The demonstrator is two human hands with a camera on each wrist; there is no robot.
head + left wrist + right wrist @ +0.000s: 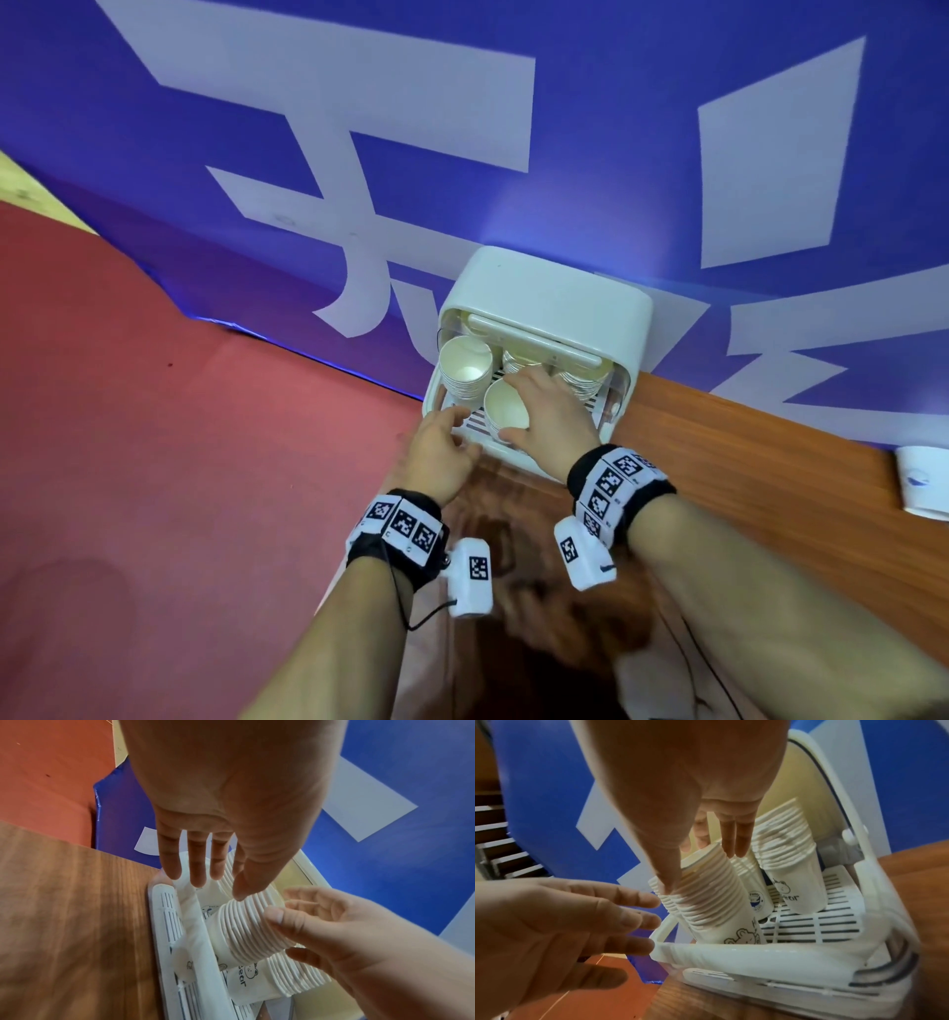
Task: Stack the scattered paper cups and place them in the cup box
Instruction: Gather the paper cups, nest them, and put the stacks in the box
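Placing step: right hand (547, 411) grips the cup stack (506, 413) standing at the box (544, 293) front, left hand (444, 452) released beside it; next, let go squarely so it stays upright.

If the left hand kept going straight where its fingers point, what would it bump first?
Probably the front cup stack in the cup box, which the right hand holds. The left hand is open beside it, though depth is unclear.

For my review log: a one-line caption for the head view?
Right hand grips a cup stack inside the open cup box; left hand open beside it.
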